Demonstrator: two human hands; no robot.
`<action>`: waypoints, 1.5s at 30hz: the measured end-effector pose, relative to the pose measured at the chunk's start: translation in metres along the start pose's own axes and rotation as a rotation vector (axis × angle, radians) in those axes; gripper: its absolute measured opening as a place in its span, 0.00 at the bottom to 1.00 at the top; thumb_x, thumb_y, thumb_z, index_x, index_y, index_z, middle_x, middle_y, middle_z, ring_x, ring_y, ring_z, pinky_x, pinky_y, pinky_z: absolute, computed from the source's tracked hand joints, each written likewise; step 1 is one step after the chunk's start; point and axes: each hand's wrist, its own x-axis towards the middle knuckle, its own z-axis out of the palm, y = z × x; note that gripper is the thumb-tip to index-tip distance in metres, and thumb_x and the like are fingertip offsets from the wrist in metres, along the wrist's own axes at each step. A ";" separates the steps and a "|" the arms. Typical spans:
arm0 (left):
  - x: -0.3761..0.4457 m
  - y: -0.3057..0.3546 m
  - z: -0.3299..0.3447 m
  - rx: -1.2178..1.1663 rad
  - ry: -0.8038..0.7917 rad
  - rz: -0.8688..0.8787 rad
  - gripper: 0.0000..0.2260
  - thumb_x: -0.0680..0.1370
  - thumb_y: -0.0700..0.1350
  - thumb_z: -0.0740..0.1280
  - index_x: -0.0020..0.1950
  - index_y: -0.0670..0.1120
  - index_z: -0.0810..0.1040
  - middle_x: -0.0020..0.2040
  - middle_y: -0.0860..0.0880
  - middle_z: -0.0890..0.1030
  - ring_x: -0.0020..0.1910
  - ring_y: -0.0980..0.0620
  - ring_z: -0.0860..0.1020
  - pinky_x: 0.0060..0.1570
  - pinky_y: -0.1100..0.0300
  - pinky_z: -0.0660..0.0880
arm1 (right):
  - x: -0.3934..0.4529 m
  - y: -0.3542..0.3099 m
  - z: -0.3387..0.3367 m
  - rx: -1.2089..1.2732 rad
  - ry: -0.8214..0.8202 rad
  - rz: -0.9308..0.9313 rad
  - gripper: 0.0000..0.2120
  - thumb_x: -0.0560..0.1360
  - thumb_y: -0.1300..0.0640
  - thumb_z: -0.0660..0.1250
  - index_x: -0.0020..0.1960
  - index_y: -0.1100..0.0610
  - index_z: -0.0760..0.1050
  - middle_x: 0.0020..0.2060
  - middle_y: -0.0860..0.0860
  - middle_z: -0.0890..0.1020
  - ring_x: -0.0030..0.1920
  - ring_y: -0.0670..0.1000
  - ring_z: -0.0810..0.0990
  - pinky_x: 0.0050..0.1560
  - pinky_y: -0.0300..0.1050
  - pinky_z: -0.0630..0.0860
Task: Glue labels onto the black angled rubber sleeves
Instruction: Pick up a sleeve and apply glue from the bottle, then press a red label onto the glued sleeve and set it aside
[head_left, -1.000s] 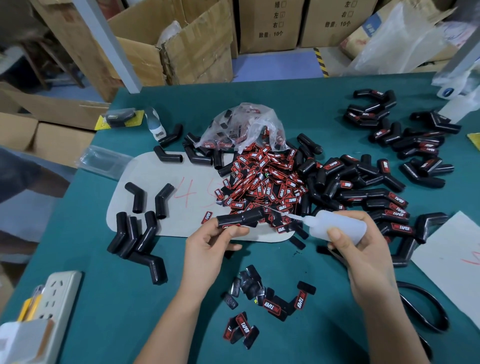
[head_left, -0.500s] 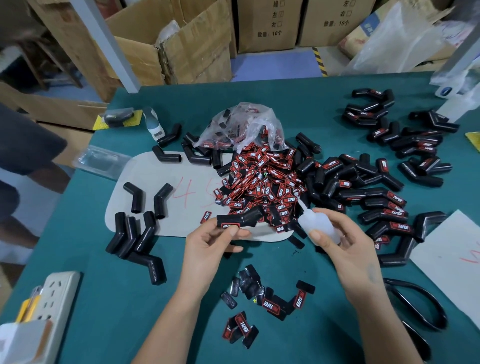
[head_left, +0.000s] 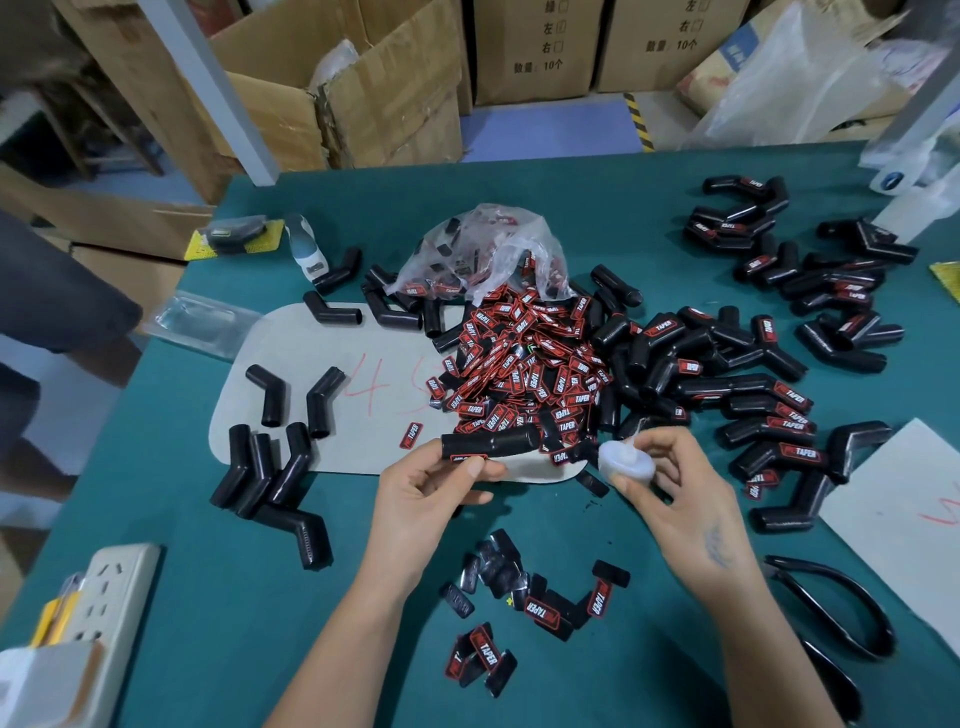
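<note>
My left hand (head_left: 426, 488) grips a black angled rubber sleeve (head_left: 493, 442) with a red-and-black label under my thumb. My right hand (head_left: 675, 483) holds the white glue bottle (head_left: 626, 462) upright, its nozzle turned away from the sleeve. A heap of red-and-black labels (head_left: 524, 374) lies just behind, spilling from a clear plastic bag (head_left: 483, 254). Unlabelled sleeves (head_left: 270, 467) lie at the left on and beside a grey card (head_left: 363, 441). Labelled sleeves (head_left: 769, 410) are piled at the right. Loose labels (head_left: 540, 608) lie between my forearms.
Black-handled scissors (head_left: 841, 608) lie near my right forearm. A white sheet (head_left: 914, 519) sits at the right edge, a power strip (head_left: 104, 613) at the lower left. Cardboard boxes (head_left: 363, 88) stand behind the green table (head_left: 208, 519). A person's dark sleeve (head_left: 52, 291) shows at the left.
My right hand has swung the glue bottle from lying with its nozzle at the sleeve to upright, and drawn it slightly back. The left hand keeps the sleeve in place.
</note>
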 end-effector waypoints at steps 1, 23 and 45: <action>0.000 0.000 0.000 -0.002 0.003 0.000 0.07 0.79 0.43 0.71 0.51 0.51 0.88 0.48 0.42 0.89 0.50 0.47 0.88 0.44 0.60 0.83 | 0.000 0.000 0.000 0.002 -0.003 0.009 0.15 0.78 0.55 0.75 0.52 0.36 0.74 0.52 0.34 0.83 0.56 0.36 0.82 0.53 0.36 0.75; 0.001 -0.002 -0.002 0.026 -0.007 -0.018 0.07 0.79 0.42 0.72 0.52 0.51 0.89 0.46 0.41 0.89 0.48 0.46 0.88 0.44 0.60 0.83 | -0.002 -0.012 -0.013 -0.102 -0.037 0.108 0.12 0.77 0.49 0.73 0.53 0.38 0.72 0.52 0.29 0.80 0.53 0.34 0.80 0.48 0.37 0.74; -0.002 -0.002 0.001 -0.011 -0.055 -0.052 0.07 0.78 0.43 0.74 0.53 0.43 0.87 0.47 0.39 0.89 0.47 0.45 0.88 0.43 0.60 0.82 | -0.020 -0.010 0.022 -0.110 0.540 -0.773 0.08 0.83 0.61 0.67 0.61 0.59 0.77 0.51 0.52 0.80 0.55 0.46 0.79 0.56 0.41 0.74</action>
